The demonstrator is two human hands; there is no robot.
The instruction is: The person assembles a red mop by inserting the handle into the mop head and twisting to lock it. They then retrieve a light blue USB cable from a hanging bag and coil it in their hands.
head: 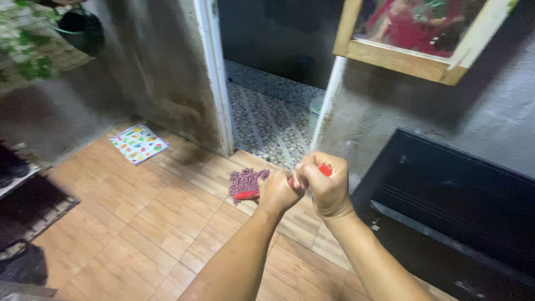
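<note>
While both fists close round the red handle (325, 170), the left hand (278, 192) sits lower and the right hand (329, 187) just above it, each grip wrapped tight on the shaft. The mop (248, 183) slants down from there, its purplish head resting on the floor (139, 223) by the doorway sill. I'd judge it light and stiff along the smooth plastic shaft, likely a bit slick, so two stacked hands suit it; the corded head looks soft, floppy and heavier if wet. Wood-look tiles are glossy; pebble flooring (267, 125) beyond looks rough. A bright mat (138, 143) lies near the wall.
</note>
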